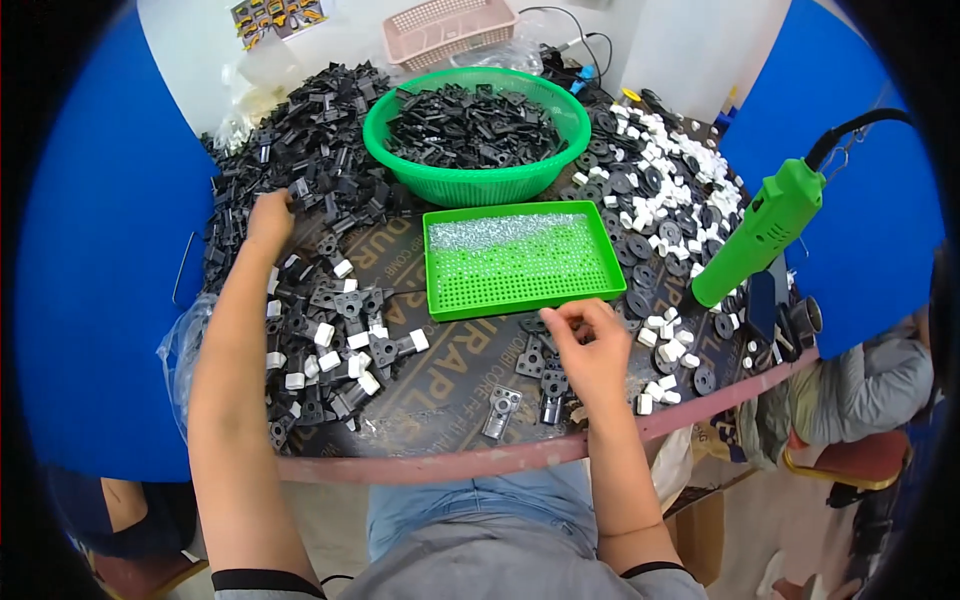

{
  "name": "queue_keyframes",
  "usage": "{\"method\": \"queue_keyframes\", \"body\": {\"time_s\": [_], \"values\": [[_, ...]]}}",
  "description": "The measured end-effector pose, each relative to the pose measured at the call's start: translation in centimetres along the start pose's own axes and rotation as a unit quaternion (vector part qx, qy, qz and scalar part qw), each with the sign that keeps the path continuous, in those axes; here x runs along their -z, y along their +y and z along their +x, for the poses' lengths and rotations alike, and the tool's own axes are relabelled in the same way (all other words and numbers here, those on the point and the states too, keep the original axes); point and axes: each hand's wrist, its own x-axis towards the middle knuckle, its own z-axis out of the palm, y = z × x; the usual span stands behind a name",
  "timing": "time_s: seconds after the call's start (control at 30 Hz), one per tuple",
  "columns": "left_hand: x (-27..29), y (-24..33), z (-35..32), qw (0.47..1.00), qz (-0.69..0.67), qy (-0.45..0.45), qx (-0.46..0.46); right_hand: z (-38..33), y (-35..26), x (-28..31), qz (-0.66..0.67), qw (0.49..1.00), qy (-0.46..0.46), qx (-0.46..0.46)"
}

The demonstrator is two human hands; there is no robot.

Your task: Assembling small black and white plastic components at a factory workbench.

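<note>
My left hand [269, 222] reaches into the heap of black plastic parts [330, 115] at the far left, its fingers closed on a black plastic part [300, 189] at the edge of the heap. My right hand [596, 352] is held just in front of the green tray [520, 308], thumb and fingertips pinched together; whatever is between them is too small or hidden to make out. Below it lie several loose black bracket-like parts, one of them a black bracket [502, 410] near the table edge. Small shiny metal pieces [500, 233] cover the far side of the perforated tray.
A green basket [378, 150] full of black parts stands behind the tray. Black parts with white caps [325, 335] lie at left. White caps and black discs [640, 245] spread at right, where a green power screwdriver [760, 230] hangs. Blue panels [110, 250] flank the table.
</note>
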Motion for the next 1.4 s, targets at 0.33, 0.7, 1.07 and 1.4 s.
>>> {"method": "queue_keyframes", "body": {"time_s": [0.33, 0.7, 1.07, 1.4], "values": [[10.8, 17.9, -18.0, 0.701, -0.627, -0.332, -0.065, -1.4, -0.3, 0.2, -0.31, 0.948, -0.038, 0.064], [4.6, 18.1, -22.5, 0.579, -0.683, -0.444, -0.031, -1.2, -1.7, -0.2, -0.035, 0.998, 0.031, 0.046], [5.0, 18.0, -23.8, 0.621, -0.643, -0.445, -0.048, -1.2, -2.4, -1.0, -0.014, 0.949, -0.18, 0.26], [5.9, 18.0, -23.7, 0.64, -0.599, -0.479, -0.043, -1.3, -2.9, -0.7, -0.034, 0.938, -0.159, 0.305]]}}
